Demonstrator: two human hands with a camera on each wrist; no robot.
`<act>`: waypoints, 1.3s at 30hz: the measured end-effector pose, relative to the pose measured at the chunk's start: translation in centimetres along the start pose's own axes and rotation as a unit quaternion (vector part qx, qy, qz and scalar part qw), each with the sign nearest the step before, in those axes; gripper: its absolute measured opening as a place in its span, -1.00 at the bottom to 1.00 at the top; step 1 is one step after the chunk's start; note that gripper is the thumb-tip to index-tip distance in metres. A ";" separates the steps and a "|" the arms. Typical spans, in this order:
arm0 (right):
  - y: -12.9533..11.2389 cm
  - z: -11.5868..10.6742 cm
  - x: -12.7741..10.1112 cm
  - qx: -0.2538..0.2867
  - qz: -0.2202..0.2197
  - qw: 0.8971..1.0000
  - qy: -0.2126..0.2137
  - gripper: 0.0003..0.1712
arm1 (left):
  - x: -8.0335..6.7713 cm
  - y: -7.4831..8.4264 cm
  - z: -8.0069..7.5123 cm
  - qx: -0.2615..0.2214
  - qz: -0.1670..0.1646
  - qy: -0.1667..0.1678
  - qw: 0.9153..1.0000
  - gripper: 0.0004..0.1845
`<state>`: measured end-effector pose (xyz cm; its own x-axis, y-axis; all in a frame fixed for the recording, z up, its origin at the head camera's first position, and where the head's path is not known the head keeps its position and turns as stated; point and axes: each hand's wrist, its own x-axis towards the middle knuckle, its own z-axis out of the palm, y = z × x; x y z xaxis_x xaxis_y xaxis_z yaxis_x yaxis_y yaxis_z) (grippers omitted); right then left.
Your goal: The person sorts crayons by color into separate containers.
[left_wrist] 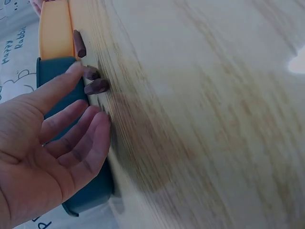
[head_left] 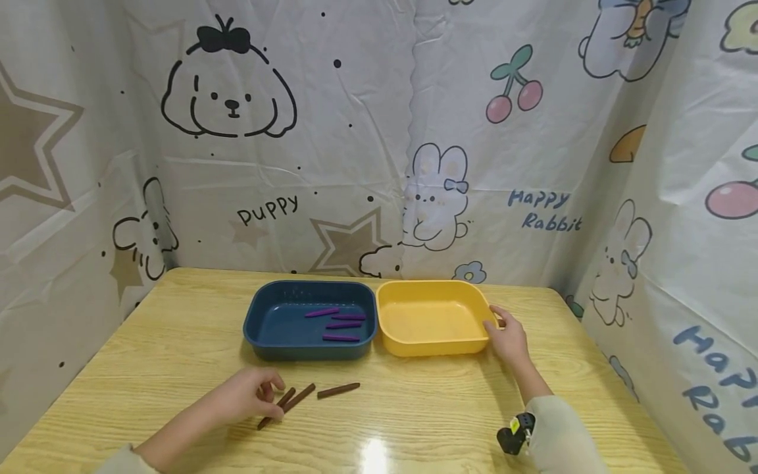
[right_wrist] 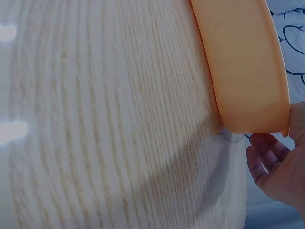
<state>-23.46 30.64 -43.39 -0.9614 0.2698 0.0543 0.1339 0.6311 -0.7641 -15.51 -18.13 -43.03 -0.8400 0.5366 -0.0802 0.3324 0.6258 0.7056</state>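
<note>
Brown sticks lie diagonal; left hand relaxed over them, right hand grips yellow tray.

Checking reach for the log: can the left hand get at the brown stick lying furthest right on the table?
Probably yes. The left hand rests by two brown sticks; the rightmost brown stick lies just beyond on open wooden table, with nothing between.

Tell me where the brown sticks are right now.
In the head view, three brown sticks lie on the wooden table in front of the blue tray, beside the left hand.
</note>
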 end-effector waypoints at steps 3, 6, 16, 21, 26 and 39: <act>0.0 0.1 0.0 0.005 -0.002 1.000 -0.001 -0.44 | -0.2 0.0 0.0 -0.013 -0.007 -0.015 1.000 -0.57; -0.1 0.1 -0.1 0.008 -0.002 1.000 -0.002 -0.44 | -0.4 -0.1 0.0 -0.011 -0.007 -0.024 1.000 -0.58; -0.2 0.0 -0.1 0.006 -0.004 1.000 -0.001 -0.44 | -0.4 -0.2 0.2 0.039 0.019 0.006 0.999 -0.74; -0.2 0.0 0.0 0.003 -0.003 1.000 -0.001 -0.44 | -0.2 0.1 0.4 0.071 -0.004 0.024 0.997 -0.78; -0.2 -0.1 0.0 0.002 0.001 1.000 -0.002 -0.44 | 0.0 -0.1 0.4 0.102 -0.008 0.040 0.994 -0.82; 0.1 -0.1 0.0 -0.002 -0.003 1.000 -0.002 -0.44 | 0.3 1.1 -1.7 0.080 0.005 0.040 0.996 -0.84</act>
<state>-23.39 30.70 -43.39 -0.9633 0.2625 0.0554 0.1295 0.6357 -0.7610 -16.16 -18.20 -41.06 -0.8654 0.5009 -0.0122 0.4003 0.7059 0.5844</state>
